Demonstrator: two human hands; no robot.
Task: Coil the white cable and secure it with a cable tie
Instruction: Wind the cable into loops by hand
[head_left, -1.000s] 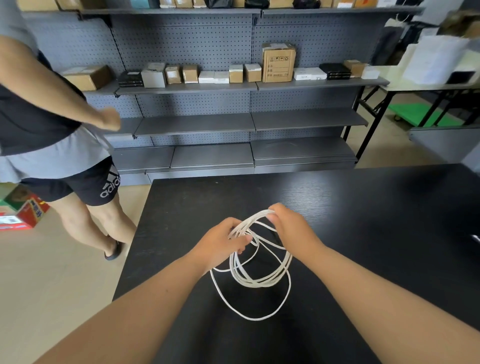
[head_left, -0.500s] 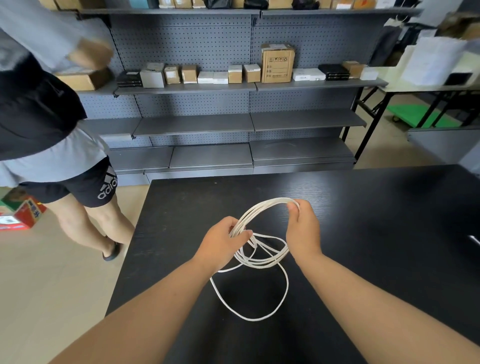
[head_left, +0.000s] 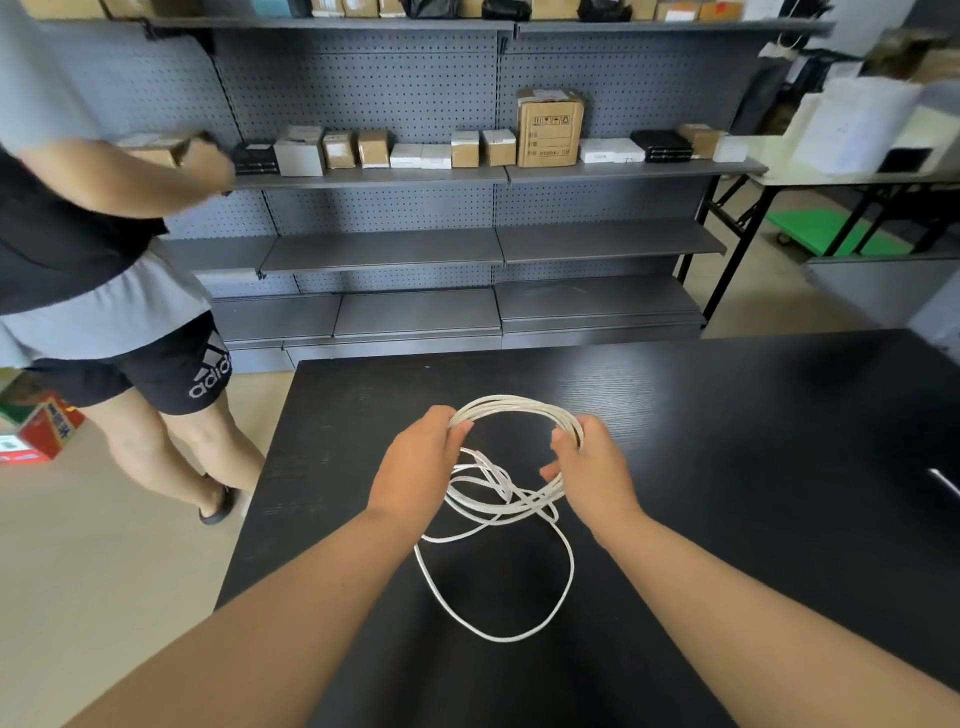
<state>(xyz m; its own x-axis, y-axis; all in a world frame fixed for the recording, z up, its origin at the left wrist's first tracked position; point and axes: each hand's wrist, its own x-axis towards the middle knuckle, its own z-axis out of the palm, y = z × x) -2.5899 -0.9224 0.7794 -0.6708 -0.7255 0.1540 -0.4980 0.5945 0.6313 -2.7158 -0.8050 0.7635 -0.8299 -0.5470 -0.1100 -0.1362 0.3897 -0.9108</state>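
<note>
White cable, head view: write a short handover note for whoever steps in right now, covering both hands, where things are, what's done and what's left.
Left hand: grips the gathered turns of the white cable on their left side.
Right hand: grips the same turns on their right side.
Where things are: several turns are held up as a coil over the black table. Slack strands cross below the hands, and one wide loose loop lies on the table nearer the person.
Done: coil partly wound.
Left: gather in the slack and the loose loop, then tie. No cable tie can be made out.
</note>
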